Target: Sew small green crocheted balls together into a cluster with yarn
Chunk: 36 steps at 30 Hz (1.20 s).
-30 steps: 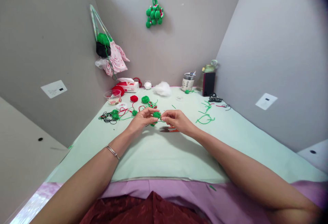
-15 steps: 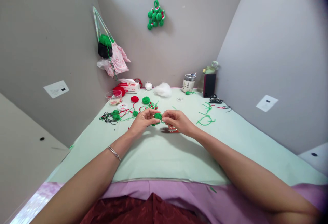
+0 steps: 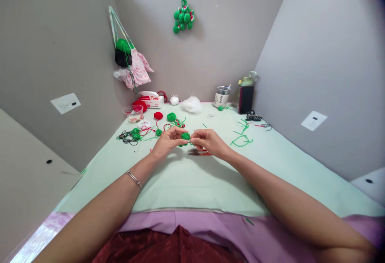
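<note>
Between the thumb and fingers of my left hand is a small green knitted ball. My right hand is pinched closed at the ball's right side; what its fingertips grip is too small to make out. Orange-handled snips lie on the table under my right hand, their dark blades pointing left. Just beyond my fingers lies a green, red and white knitted piece.
Yarn lies on the table: a red ball, a green ball, black cord and green scraps. White stuffing, a tissue box, a pen tin and a dark phone stand behind.
</note>
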Available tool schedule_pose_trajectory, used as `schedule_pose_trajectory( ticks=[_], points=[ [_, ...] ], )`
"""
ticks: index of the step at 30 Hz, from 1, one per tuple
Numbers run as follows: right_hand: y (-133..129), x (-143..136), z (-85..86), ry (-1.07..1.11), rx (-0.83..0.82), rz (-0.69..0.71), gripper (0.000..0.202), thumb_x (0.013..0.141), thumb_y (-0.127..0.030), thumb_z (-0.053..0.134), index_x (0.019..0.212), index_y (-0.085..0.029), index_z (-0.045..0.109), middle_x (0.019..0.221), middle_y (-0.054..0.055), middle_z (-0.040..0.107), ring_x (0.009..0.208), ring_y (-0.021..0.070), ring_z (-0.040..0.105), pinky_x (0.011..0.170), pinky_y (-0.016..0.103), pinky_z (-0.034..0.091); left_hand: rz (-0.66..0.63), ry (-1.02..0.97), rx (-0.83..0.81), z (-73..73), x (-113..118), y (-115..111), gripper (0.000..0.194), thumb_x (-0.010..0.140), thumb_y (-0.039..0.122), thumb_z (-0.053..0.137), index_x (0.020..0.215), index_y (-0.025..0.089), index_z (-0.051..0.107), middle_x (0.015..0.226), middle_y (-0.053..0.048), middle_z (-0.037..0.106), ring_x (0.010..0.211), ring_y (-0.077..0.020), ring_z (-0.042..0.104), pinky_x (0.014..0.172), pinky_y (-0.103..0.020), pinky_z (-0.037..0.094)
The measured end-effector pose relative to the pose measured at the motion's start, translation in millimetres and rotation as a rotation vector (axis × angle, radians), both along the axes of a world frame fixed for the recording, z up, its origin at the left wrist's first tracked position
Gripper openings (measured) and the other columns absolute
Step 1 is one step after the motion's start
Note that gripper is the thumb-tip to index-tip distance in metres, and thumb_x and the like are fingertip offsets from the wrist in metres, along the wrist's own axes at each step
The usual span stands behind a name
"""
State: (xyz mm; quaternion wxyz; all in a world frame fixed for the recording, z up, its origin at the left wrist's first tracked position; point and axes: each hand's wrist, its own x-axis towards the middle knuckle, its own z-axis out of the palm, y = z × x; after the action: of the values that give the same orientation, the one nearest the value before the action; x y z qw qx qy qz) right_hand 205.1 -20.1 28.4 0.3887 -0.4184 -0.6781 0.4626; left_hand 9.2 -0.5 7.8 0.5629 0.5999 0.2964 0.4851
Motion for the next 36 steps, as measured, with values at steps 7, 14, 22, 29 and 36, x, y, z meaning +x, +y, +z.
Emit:
schedule_pose_trajectory(
  ticks=[7, 14, 22, 29, 36],
  points=[
    [-2, -3, -1.9, 0.062, -0.094, -0.001, 0.02, 0.072, -0.034, 0.072, 0.075, -0.016, 0.064, 0.06, -0.001, 0.063, 0.056, 0.0122, 0.06, 0.056, 0.024, 0.05, -0.003, 0.045, -0.002, 3.0, 3, -5, 0.038, 0.062, 0.029, 0.086, 0.093, 0.018, 0.068, 0.074, 0.001, 0.065, 0.069, -0.0118, 0.057, 0.067, -0.026, 0.043],
    [4, 2, -5.7, -0.03, -0.03, -0.016, 0.015, 0.071, -0.029, 0.071, 0.074, -0.015, 0.067, 0.058, -0.003, 0.059, 0.054, 0.0108, 0.055, 0.055, 0.024, 0.049, 0.025, 0.059, 0.02, 2.9, 4, -6, 0.038, 0.065, 0.03, 0.084, 0.097, 0.018, 0.069, 0.079, 0.0, 0.067, 0.074, -0.013, 0.06, 0.073, -0.028, 0.047],
    [0, -1, -3.4, 0.207, -0.188, -0.003, 0.019, 0.07, -0.023, 0.071, 0.083, -0.017, 0.058, 0.07, 0.0, 0.068, 0.065, 0.0141, 0.065, 0.069, 0.03, 0.056, 0.058, 0.12, 0.06, 1.1, 5, -4, 0.042, 0.06, 0.035, 0.086, 0.092, 0.016, 0.067, 0.078, 0.0, 0.066, 0.07, -0.012, 0.059, 0.07, -0.027, 0.046],
    [-3, 4, 14.0, 0.033, 0.053, -0.035, 0.019, 0.081, -0.034, 0.065, 0.087, -0.016, 0.064, 0.065, -0.002, 0.063, 0.052, 0.0093, 0.053, 0.053, 0.023, 0.043, -0.147, 0.181, -0.035, 1.8, 3, -9, 0.037, 0.08, 0.046, 0.07, 0.102, 0.016, 0.07, 0.086, -0.002, 0.064, 0.074, -0.0122, 0.056, 0.071, -0.026, 0.044],
    [4, 7, 5.4, 0.067, -0.159, -0.024, 0.025, 0.071, -0.038, 0.075, 0.076, -0.014, 0.069, 0.054, -0.004, 0.053, 0.051, 0.0072, 0.043, 0.052, 0.023, 0.038, -0.229, 0.271, -0.086, 0.3, 2, -11, 0.036, 0.081, 0.049, 0.068, 0.095, 0.016, 0.071, 0.079, 0.0, 0.06, 0.072, -0.0122, 0.051, 0.069, -0.025, 0.04]
  ],
)
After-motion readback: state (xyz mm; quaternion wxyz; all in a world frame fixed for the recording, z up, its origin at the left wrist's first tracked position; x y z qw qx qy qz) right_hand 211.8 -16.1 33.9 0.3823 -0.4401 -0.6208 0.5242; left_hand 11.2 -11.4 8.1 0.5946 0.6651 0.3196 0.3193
